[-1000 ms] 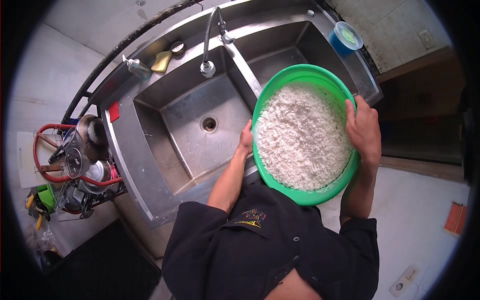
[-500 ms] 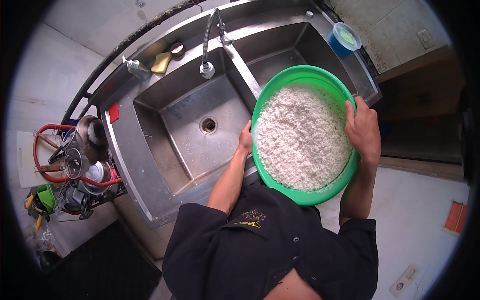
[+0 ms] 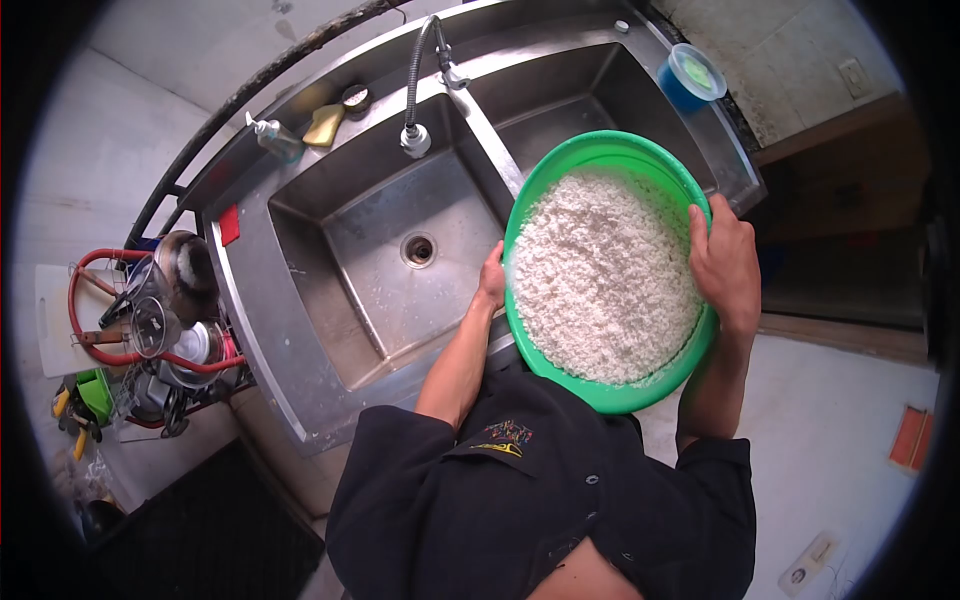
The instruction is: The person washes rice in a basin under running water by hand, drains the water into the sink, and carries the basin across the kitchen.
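A large green bowl is held up in front of my chest, tilted a little, over the near right edge of the sink. White rice fills much of it. My left hand grips the bowl's left side, with its fingers mostly hidden underneath. On the right side my right hand is closed on the rim, thumb over the edge.
A steel double sink has a hose faucet over its left basin. Around it stand a pump bottle, a sponge and a lidded blue tub. A dish rack with pans is at left.
Almost nothing differs. The view has shifted very slightly, while both hands keep the same hold on the bowl of rice.
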### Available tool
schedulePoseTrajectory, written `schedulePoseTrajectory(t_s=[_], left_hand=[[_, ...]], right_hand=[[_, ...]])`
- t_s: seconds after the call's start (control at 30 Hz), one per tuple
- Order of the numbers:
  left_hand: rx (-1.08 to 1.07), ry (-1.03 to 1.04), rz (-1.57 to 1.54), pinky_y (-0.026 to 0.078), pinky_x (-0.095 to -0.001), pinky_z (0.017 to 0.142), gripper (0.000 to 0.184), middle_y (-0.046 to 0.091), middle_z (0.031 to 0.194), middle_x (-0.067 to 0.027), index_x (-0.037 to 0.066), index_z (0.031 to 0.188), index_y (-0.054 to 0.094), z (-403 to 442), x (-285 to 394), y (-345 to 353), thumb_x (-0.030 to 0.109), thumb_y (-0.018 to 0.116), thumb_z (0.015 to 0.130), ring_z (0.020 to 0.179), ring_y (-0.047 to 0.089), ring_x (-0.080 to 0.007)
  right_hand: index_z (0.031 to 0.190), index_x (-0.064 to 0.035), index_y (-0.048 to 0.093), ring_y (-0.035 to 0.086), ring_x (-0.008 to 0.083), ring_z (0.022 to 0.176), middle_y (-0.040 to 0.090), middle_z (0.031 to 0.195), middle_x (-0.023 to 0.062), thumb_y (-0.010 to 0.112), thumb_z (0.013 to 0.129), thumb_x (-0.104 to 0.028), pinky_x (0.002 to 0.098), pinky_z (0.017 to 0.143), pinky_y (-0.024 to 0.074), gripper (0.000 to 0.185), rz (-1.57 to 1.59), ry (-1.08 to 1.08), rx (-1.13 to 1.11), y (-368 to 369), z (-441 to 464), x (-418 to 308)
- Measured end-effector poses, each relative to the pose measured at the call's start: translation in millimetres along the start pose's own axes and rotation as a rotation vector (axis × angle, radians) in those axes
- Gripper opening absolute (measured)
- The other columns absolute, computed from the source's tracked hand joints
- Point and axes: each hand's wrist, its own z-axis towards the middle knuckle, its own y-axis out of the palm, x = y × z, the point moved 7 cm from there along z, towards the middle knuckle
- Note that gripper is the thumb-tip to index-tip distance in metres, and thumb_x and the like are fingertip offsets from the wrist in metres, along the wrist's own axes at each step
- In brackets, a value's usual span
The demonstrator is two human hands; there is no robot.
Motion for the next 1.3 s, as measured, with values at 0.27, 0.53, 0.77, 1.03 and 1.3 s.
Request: schedulePoseTrajectory(t_s=[0.27,0.53,0.77,1.03,1.3], left_hand=[[0.019,-0.021,-0.025,0.045,-0.0399,0.100,0.054,0.059,0.126,-0.0172,-0.001,0.130,0.050,6.1,-5.7,-11.9,0.038,0.025,0.103,0.111,0.060,-0.0284],[0.054,-0.018,0.041,0.045,-0.0380,0.100,0.060,0.059,0.127,-0.0151,-0.002,0.131,0.051,5.4,-8.0,-18.5,0.047,0.029,0.103,0.112,0.060,-0.0261],[0.028,0.121,0.056,0.051,-0.0380,0.093,0.052,0.062,0.116,-0.0130,-0.001,0.121,0.054,-9.2,35.3,5.6,0.041,0.028,0.104,0.103,0.062,-0.0222],[0.233,0.239,0.471,0.047,-0.0299,0.078,0.043,0.065,0.097,-0.0082,-0.001,0.104,0.061,-30.9,89.0,54.6,0.032,0.035,0.104,0.083,0.059,-0.0136],[0.166,0.160,0.197,0.054,-0.0324,0.080,0.046,0.068,0.103,-0.0129,-0.003,0.110,0.063,-24.9,60.9,27.2,0.035,0.036,0.103,0.085,0.067,-0.0201]], right_hand=[[0.087,0.0041,0.052,0.059,0.0496,0.079,0.060,0.074,0.0302,0.051,0.096,-0.020,0.0557,0.068,0.0438,0.025,-0.010,-0.011,-0.004,1.0,0.2,-2.5],[0.087,0.0042,0.052,0.058,0.0498,0.081,0.060,0.076,0.0308,0.052,0.095,-0.020,0.0556,0.069,0.0432,0.026,0.002,0.016,0.001,0.3,-1.6,-2.1],[0.087,0.0034,0.055,0.058,0.0398,0.074,0.059,0.077,0.0243,0.053,0.096,-0.029,0.0441,0.067,0.0440,0.033,0.161,0.018,0.005,21.0,12.1,112.8],[0.084,0.0011,0.052,0.044,0.0113,0.066,0.047,0.067,0.0094,0.053,0.098,-0.034,0.0320,0.061,0.0405,0.038,0.314,0.199,0.012,96.5,-13.1,222.9],[0.077,0.0021,0.055,0.044,0.0058,0.065,0.051,0.065,-0.0003,0.058,0.097,-0.023,0.0267,0.058,0.0374,0.032,0.570,0.098,-0.046,45.8,-5.7,159.6]])
